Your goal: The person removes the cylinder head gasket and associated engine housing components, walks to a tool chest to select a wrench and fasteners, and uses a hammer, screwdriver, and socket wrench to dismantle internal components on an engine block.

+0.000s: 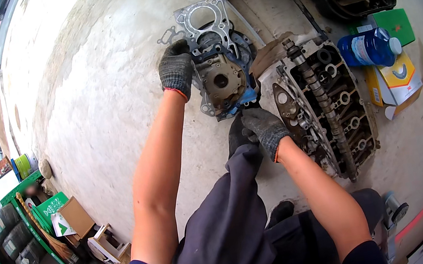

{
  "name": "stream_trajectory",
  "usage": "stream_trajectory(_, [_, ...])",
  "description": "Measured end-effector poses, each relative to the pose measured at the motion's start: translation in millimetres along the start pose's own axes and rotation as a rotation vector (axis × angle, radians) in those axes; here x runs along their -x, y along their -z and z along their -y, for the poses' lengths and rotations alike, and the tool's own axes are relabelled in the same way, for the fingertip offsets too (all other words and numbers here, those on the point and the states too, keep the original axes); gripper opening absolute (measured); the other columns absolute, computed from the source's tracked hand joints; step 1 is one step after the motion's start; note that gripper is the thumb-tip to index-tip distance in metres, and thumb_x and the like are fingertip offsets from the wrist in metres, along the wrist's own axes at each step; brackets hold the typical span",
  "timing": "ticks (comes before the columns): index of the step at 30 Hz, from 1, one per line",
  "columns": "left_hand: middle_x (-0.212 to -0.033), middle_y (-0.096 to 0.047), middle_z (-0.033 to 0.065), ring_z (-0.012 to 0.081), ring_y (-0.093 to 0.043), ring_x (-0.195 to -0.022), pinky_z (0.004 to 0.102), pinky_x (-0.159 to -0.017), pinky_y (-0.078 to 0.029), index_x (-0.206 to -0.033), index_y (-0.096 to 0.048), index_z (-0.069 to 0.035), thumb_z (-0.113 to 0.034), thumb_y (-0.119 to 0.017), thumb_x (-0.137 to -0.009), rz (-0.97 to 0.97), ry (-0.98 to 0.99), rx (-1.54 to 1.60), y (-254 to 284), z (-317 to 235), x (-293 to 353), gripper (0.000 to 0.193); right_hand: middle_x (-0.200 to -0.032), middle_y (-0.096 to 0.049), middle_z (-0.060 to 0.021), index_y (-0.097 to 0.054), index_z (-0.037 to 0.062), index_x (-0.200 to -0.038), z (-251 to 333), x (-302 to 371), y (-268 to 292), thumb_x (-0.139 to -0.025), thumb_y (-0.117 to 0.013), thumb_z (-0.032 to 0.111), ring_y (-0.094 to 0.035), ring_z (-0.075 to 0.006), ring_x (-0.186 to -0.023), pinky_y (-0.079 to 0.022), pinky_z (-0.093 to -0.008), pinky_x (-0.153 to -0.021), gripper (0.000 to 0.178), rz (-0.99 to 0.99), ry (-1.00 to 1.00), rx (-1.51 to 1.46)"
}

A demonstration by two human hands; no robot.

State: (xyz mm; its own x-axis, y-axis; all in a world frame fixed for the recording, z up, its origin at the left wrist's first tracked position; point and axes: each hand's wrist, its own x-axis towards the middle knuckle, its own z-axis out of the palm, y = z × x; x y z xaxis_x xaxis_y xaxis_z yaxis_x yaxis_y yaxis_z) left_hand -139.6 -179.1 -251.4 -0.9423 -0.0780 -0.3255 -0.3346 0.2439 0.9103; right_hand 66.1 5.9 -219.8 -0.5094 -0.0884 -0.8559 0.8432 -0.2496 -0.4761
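A metal oil pump housing with a round plate, a centre hole and blue sealant along its edges is in front of me. My left hand, in a dark knit glove, is closed on its upper left edge. My right hand, gloved too, is by the housing's lower edge, beside my dark shoe. Its fingers are curled together, and what they hold, if anything, is hidden. Beyond the housing lies a flat grey head gasket with large round openings. A thin small gasket sticks out beside my left hand.
On the right lies a cylinder head with a camshaft along it. Past it are a blue bottle, a green box, a yellow-white box and a black pan. Tyres fill a green rack at left.
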Motion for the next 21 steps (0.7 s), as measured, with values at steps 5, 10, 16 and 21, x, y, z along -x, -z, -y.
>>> stream_trajectory(5, [-0.097, -0.074, 0.0089, 0.0168, -0.068, -0.091, 0.0305, -0.083, -0.052, -0.107, -0.071, -0.004, -0.006, -0.057, -0.080, -0.244, -0.120, -0.297, 3, -19, 31, 0.030, -0.117, -0.067, -0.0146, -0.066, 0.0036, -0.119, 18, 57, 75, -0.091, -0.065, 0.024, -0.064, -0.0257, -0.106, -0.047, -0.0335, -0.095, 0.034, -0.210, 0.351, 0.588])
stream_trajectory(10, [-0.099, -0.071, 0.0130, 0.0280, -0.068, -0.094, 0.0353, -0.085, -0.052, -0.102, -0.072, -0.007, -0.003, -0.056, -0.083, -0.022, -0.351, -0.309, -30, -49, 71, 0.024, -0.118, -0.066, -0.0156, -0.066, 0.0048, -0.119, 46, 89, 144, -0.092, -0.065, 0.025, -0.063, -0.0259, -0.110, -0.046, -0.0335, -0.097, 0.034, -0.473, 0.459, 0.559])
stream_trajectory(16, [-0.111, -0.068, 0.0145, 0.0304, -0.068, -0.098, 0.0383, -0.087, -0.054, -0.115, -0.068, -0.010, -0.001, -0.053, -0.084, 0.411, -0.802, -0.699, -103, -96, 59, 0.035, -0.123, -0.064, -0.0177, -0.064, 0.0044, -0.122, 22, 144, 191, -0.090, -0.066, 0.036, -0.061, -0.0283, -0.114, -0.045, -0.0335, -0.098, 0.046, -0.603, 0.174, 0.698])
stream_trajectory(21, [-0.112, -0.066, 0.0191, 0.0391, -0.064, -0.101, 0.0457, -0.092, -0.051, -0.121, -0.064, -0.007, -0.013, -0.056, -0.083, 0.735, -0.785, -1.031, -155, -115, 53, 0.040, -0.122, -0.064, -0.0188, -0.066, 0.0042, -0.120, -3, 169, 201, -0.087, -0.065, 0.042, -0.062, -0.0320, -0.111, -0.047, -0.0369, -0.095, 0.051, -0.536, -0.032, 0.943])
